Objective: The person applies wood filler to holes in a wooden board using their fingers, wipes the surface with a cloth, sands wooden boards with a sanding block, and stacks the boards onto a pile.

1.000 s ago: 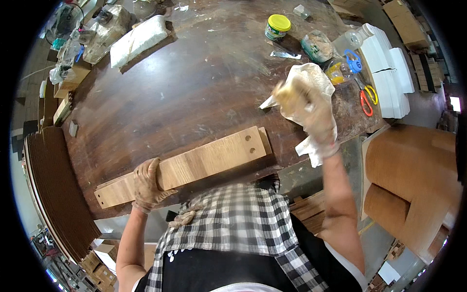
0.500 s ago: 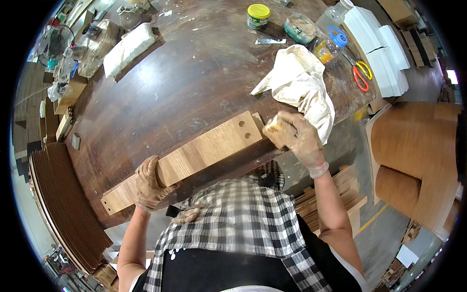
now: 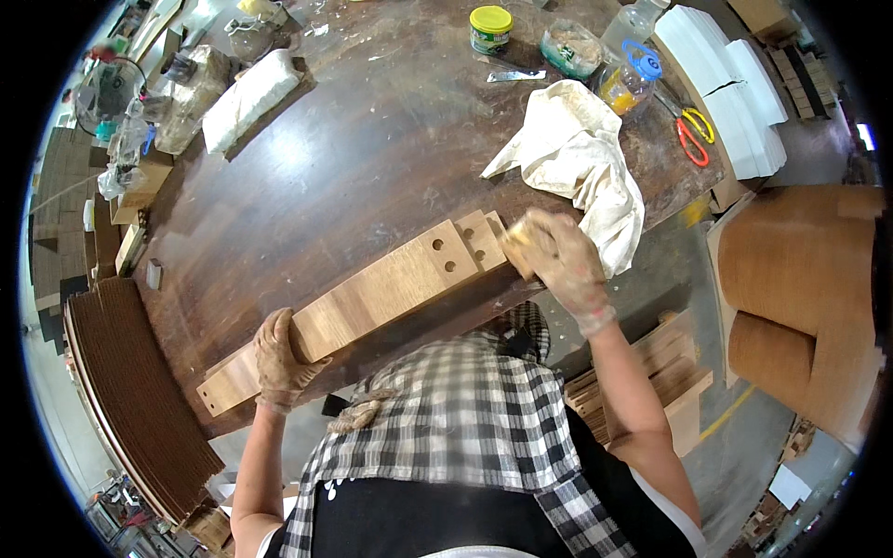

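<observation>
A stack of pale wooden boards lies slantwise along the near table edge. The top wooden board has two round holes at its right end, and ends of lower boards with holes stick out beyond it. My left hand, in a soiled glove, is closed over the top board near its left end, thumb towards the near edge. At the right end of the stack, my gloved right hand grips a small tan block against or close to the boards' end faces; contact is hard to tell.
Beyond my right hand lies a crumpled white cloth. Farther back are a yellow-lidded tub, a bottle with a blue cap and red-and-yellow scissors. A white wrapped package sits far left, stacked brown sheets near left.
The top board has slid left, so more of the lower boards' ends shows at the right. My right hand has come slightly left and down with the tan block, closer to the stack.
</observation>
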Tool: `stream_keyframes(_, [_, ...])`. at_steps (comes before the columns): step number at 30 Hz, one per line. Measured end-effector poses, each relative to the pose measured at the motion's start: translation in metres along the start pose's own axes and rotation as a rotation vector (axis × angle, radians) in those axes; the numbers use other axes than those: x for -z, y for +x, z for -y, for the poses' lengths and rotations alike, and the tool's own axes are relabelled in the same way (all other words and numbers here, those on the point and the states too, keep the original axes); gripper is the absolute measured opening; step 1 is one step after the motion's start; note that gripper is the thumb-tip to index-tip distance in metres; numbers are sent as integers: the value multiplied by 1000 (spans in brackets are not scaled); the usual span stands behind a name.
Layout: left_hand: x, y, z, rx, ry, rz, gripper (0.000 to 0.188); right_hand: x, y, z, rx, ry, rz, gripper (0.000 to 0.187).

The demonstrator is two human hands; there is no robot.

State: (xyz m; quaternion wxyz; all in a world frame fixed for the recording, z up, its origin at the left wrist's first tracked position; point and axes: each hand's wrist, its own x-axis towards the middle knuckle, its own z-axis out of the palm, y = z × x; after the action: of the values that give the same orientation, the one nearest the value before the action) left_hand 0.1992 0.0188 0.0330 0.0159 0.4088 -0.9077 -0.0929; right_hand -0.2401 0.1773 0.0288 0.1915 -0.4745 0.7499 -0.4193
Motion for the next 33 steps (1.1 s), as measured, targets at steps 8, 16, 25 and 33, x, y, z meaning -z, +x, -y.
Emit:
stream_keyframes(8, [10,11,-5,-13,11,63,100,13,-4,3,-162,182,-26,44])
stream_keyframes(16, [5,-8,19,25,51,83,100,-33,28,11,66,-126,-149,39])
stream_keyframes(25, [1,-4,15,-65,19,38,100,1,-6,13,-31,-27,-104,45])
stream_keyframes(33, [2,-7,7,-55,16,6,94,-19,-1,-16,-25,-155,-72,44])
